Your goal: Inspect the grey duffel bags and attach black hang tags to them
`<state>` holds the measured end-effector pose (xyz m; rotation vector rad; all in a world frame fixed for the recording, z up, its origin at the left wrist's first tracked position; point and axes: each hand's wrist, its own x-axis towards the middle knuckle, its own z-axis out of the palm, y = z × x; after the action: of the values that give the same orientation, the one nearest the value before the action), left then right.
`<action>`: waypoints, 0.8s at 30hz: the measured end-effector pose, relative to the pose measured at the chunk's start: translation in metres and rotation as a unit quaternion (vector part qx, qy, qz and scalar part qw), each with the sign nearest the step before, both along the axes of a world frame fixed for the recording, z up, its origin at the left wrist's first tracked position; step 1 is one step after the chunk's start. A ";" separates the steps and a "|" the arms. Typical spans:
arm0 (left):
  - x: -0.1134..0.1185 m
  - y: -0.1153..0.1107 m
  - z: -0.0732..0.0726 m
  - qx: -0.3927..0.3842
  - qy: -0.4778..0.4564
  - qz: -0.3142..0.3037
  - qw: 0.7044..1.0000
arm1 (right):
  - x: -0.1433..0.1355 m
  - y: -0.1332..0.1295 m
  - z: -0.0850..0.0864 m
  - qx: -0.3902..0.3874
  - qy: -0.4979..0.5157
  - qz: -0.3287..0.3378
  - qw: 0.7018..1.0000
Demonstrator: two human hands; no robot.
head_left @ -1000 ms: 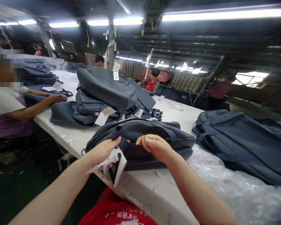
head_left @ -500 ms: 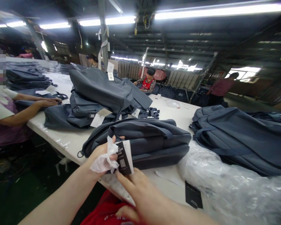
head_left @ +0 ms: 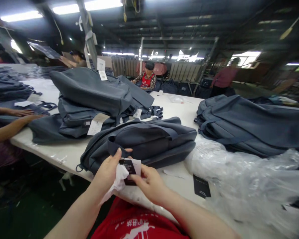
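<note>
A dark blue bag (head_left: 149,142) lies on its side at the table's front edge, a strap loop (head_left: 112,145) at its near left end. My left hand (head_left: 108,171) is closed round this loop, thumb uppermost, with crumpled white tissue paper (head_left: 119,179) hanging at its palm. Between my hands are a black hang tag (head_left: 130,166) and a white tag (head_left: 137,167) behind it. My right hand (head_left: 150,182) pinches the lower right part of these tags between thumb and fingers.
More blue bags (head_left: 92,89) are piled at the left, others (head_left: 251,122) at the right. Clear plastic bags (head_left: 244,179) and a loose black card (head_left: 201,186) lie at the right on the white table (head_left: 174,108). A co-worker's hands (head_left: 25,114) rest on a bag at far left.
My right hand has moved up from below the tags and now grips them. The white tissue hangs lower beside my left hand. The view has swung a little right.
</note>
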<state>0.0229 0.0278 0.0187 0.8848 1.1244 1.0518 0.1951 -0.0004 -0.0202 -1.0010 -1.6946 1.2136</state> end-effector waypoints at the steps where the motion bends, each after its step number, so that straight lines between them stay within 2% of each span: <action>1: -0.001 -0.002 -0.001 0.053 0.062 0.003 0.997 | 0.001 0.000 -0.001 0.014 -0.039 -0.042 0.998; 3: -0.004 -0.006 -0.004 0.177 0.219 0.021 0.959 | 0.006 0.003 -0.002 0.037 -0.088 -0.083 0.992; 5: -0.007 -0.007 -0.008 0.294 0.359 0.055 0.884 | 0.017 0.007 -0.001 0.058 -0.122 -0.091 0.987; 7: -0.009 -0.005 -0.010 0.378 0.432 0.097 0.813 | 0.029 0.011 0.001 0.073 -0.153 -0.079 0.982; 8: -0.010 -0.004 -0.010 0.404 0.449 0.120 0.788 | 0.036 0.012 0.001 0.077 -0.169 -0.071 0.980; 10: -0.013 0.000 -0.007 0.429 0.463 0.170 0.757 | 0.047 0.013 0.000 0.072 -0.194 -0.073 0.976; 12: -0.017 0.004 -0.004 0.428 0.459 0.185 0.756 | 0.056 0.012 -0.007 0.049 -0.208 -0.080 0.974; 15: -0.019 0.007 -0.003 0.440 0.464 0.129 0.758 | 0.064 0.008 -0.022 0.007 -0.196 -0.075 0.978; 16: -0.017 0.007 -0.005 0.452 0.480 0.105 0.745 | 0.065 0.007 -0.026 -0.002 -0.187 -0.068 0.980; 18: -0.011 0.006 -0.013 0.487 0.521 0.041 0.700 | 0.062 0.005 -0.032 -0.011 -0.171 -0.066 0.983; 21: -0.001 -0.001 -0.026 0.522 0.573 -0.087 0.626 | 0.056 -0.002 -0.028 -0.010 -0.166 -0.078 0.983; 23: -0.001 -0.006 -0.032 0.521 0.587 -0.139 0.604 | 0.055 -0.008 -0.019 -0.013 -0.187 -0.068 0.980; 24: -0.004 -0.006 -0.034 0.520 0.586 -0.146 0.605 | 0.057 -0.011 -0.015 -0.014 -0.209 -0.052 0.977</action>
<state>0.0189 0.0219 -0.0153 2.9095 1.1986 0.6923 0.2525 -0.0117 -0.0356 -1.4199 -1.9149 1.0079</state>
